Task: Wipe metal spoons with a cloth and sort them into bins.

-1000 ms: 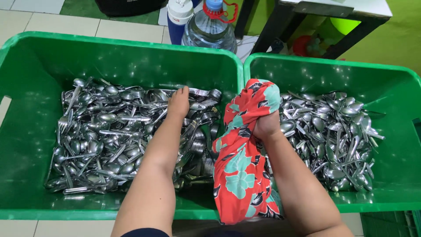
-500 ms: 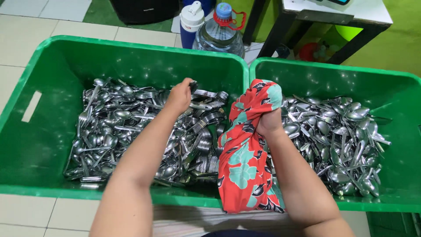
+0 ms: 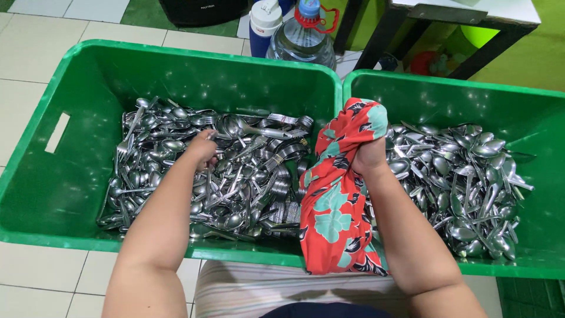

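Head view: two green bins (image 3: 53, 194), one floral cloth (image 3: 335, 200) in right hand (image 3: 369, 158).

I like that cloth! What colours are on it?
The flowered cloth is red with teal blooms and black leaves; head view.

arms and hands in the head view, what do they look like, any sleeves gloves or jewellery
Both forearms are bare up to the bottom edge of the picture, with no sleeves in view. The left hand and the right hand wear no gloves. No watch or bracelet shows on either wrist, and no ring can be made out, though most of the fingers are hidden. The forearms look broad and rounded.
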